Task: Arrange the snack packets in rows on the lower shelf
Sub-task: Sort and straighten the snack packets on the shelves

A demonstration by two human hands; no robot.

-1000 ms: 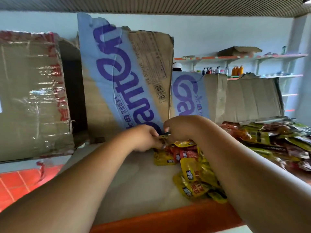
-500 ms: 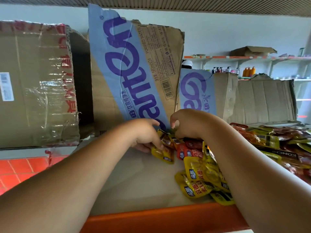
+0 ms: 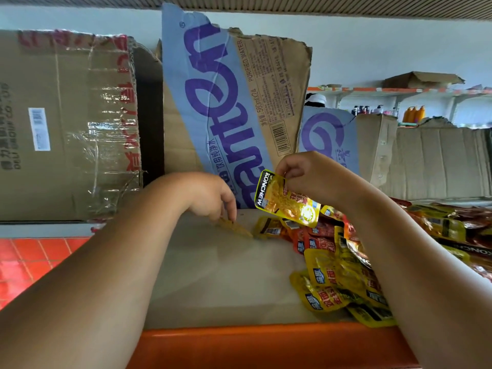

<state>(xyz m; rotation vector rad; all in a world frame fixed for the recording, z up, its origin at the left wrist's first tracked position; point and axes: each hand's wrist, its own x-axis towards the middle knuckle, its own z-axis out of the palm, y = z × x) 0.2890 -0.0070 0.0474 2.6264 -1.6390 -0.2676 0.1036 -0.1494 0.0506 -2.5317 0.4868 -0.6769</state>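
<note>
Right hand (image 3: 300,177) pinches glossy yellow foil packet (image 3: 287,203); left hand (image 3: 210,195) pinches flat tan packet (image 3: 234,227) on smooth shelf (image 3: 213,275).

right hand (image 3: 306,177) lifted yellow packet (image 3: 286,201), seemingly from pile (image 3: 332,265).

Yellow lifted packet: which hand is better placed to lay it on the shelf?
Likely the right hand: it pinches the yellow packet above the pile. The left hand holds another packet on the shelf.

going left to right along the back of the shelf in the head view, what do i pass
taped brown cardboard box, tall torn blue-and-brown cardboard sheet with purple letters, smaller blue cardboard piece, plain flattened brown cardboard
</note>
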